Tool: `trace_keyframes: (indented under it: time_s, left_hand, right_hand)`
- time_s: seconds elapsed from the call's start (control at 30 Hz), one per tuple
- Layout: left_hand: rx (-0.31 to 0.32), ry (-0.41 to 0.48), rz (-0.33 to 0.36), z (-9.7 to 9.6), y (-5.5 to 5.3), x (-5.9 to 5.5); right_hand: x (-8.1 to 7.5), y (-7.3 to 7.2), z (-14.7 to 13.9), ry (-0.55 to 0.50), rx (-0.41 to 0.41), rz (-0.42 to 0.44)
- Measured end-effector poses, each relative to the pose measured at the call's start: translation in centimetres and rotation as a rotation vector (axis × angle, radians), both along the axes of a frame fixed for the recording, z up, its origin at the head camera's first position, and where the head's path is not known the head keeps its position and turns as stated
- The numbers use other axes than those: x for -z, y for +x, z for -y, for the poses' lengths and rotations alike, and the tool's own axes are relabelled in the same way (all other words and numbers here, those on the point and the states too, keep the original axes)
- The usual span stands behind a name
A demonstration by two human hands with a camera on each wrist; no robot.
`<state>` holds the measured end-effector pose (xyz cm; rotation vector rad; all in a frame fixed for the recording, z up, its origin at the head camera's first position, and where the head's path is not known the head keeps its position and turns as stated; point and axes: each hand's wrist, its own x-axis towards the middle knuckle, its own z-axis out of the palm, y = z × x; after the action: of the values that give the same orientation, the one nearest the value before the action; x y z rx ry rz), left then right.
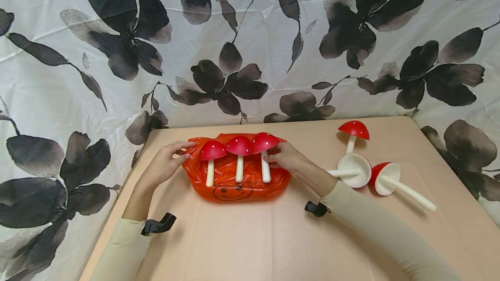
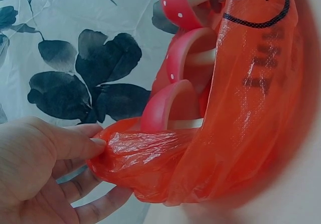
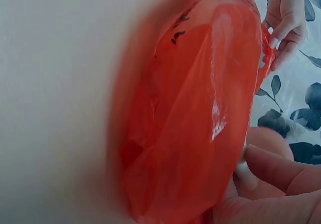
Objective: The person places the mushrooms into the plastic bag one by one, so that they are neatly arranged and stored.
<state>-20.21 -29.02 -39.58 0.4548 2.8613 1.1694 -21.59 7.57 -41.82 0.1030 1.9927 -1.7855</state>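
Note:
An orange-red plastic bag (image 1: 234,193) with a black smiley face lies on the table. Three toy mushrooms with white-dotted red caps and white stems lie side by side in its mouth: a left one (image 1: 212,151), a middle one (image 1: 239,145) and a right one (image 1: 263,142). My left hand (image 1: 167,161) pinches the bag's edge at the left, thumb against forefinger, as the left wrist view shows. At the bag's right side, my right hand (image 1: 287,157) pinches the stem of the right mushroom. From the right wrist, the bag's wall hides part of that stem.
Three more toy mushrooms rest on the table at the right: one at the back (image 1: 353,130), one showing its white underside (image 1: 357,170), and one with its stem toward the front right (image 1: 390,181). A floral cloth (image 1: 273,47) hangs behind the wooden table (image 1: 234,242).

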Motion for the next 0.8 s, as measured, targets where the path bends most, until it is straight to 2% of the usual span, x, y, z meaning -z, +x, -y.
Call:
trace_keyframes:
  time_s: [0.1, 0.3, 0.43, 0.57, 0.7, 0.8]
  left_hand:
    - [-0.001, 0.003, -0.005, 0.03, 0.0, 0.02]
    - [0.001, -0.011, -0.012, 0.01, -0.1, 0.09]
    - [0.0, -0.016, -0.01, -0.08, -0.17, 0.06]
    - [0.0, -0.014, -0.004, -0.11, -0.17, 0.09]
    - [0.002, -0.013, -0.008, -0.04, -0.12, 0.26]
    - [0.0, -0.01, -0.011, -0.03, -0.07, 0.41]
  right_hand:
    - [0.11, -0.05, 0.32, 0.005, 0.01, 0.01]
    - [0.46, -0.13, 0.52, 0.003, 0.079, 0.006]
    - [0.57, -0.03, 0.4, 0.05, 0.091, 0.002]
    - [0.72, 0.14, 0.28, 0.088, 0.03, 0.019]
    - [0.77, 0.4, 0.02, 0.141, -0.074, 0.002]
    - [0.67, 0.62, -0.19, 0.13, -0.131, -0.018]
